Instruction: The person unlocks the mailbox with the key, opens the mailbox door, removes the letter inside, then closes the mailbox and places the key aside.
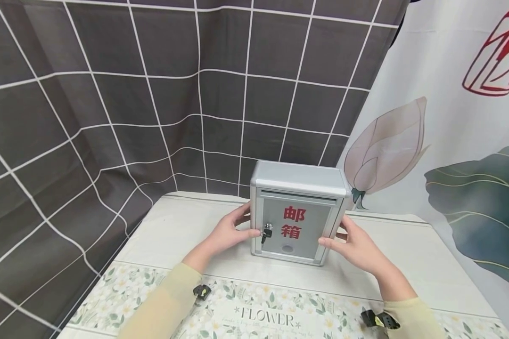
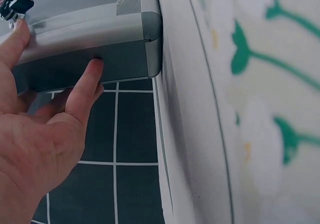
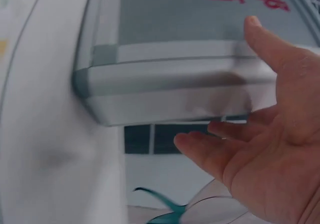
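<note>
A silver metal mailbox (image 1: 299,179) stands upright on the table, with red characters on its grey front door and a slot near the top. Keys (image 1: 266,233) hang from the lock at the door's left side. My left hand (image 1: 226,230) holds the mailbox's left side, its thumb at the front edge by the keys. In the left wrist view, one fingertip (image 2: 95,66) meets the side panel and other fingers pass behind. My right hand (image 1: 358,247) is spread around the right side. In the right wrist view its fingers (image 3: 200,151) look apart from the panel.
The table (image 1: 186,212) has a white cover with a flower-printed band (image 1: 254,301) along the front. A dark grid curtain (image 1: 220,103) hangs behind and at the left. At the right hangs a white cloth (image 1: 441,61) with a plant print.
</note>
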A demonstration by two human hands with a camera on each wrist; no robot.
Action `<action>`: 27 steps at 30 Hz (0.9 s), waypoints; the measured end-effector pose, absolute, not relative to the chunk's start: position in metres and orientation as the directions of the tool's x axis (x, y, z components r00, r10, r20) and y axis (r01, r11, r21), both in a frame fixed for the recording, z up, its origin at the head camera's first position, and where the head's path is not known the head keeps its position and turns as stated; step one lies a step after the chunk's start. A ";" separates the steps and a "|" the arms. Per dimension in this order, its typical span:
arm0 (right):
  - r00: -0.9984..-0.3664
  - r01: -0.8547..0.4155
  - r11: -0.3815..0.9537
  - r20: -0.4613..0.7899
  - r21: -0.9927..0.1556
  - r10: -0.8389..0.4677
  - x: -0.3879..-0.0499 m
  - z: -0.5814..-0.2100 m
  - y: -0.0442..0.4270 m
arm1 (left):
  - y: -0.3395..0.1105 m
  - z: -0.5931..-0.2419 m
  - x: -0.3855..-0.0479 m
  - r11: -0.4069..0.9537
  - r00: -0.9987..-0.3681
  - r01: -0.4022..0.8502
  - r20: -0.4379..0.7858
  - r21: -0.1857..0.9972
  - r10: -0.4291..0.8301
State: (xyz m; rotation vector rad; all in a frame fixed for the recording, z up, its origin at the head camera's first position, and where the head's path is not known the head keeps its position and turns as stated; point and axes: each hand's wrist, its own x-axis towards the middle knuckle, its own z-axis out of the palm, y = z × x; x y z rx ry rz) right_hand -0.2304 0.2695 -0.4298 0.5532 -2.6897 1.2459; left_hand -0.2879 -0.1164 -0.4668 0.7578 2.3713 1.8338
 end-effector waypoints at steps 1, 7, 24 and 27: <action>-0.921 -0.388 0.604 0.273 -0.696 -0.276 -0.229 -0.427 0.268 | -0.117 -0.467 -0.288 0.175 -0.878 0.348 0.254 0.921 0.406; -0.896 -0.438 0.663 0.352 -0.607 -0.270 -0.217 -0.408 0.261 | -0.118 -0.468 -0.289 0.182 -0.876 0.349 0.251 0.919 0.412; -0.892 -0.341 0.801 0.439 -0.493 -0.109 -0.189 -0.382 0.249 | -0.118 -0.468 -0.290 0.160 -0.870 0.349 0.256 0.923 0.422; -0.891 -0.325 0.818 0.444 -0.474 -0.097 -0.187 -0.381 0.248 | -0.119 -0.467 -0.290 0.157 -0.870 0.345 0.253 0.925 0.422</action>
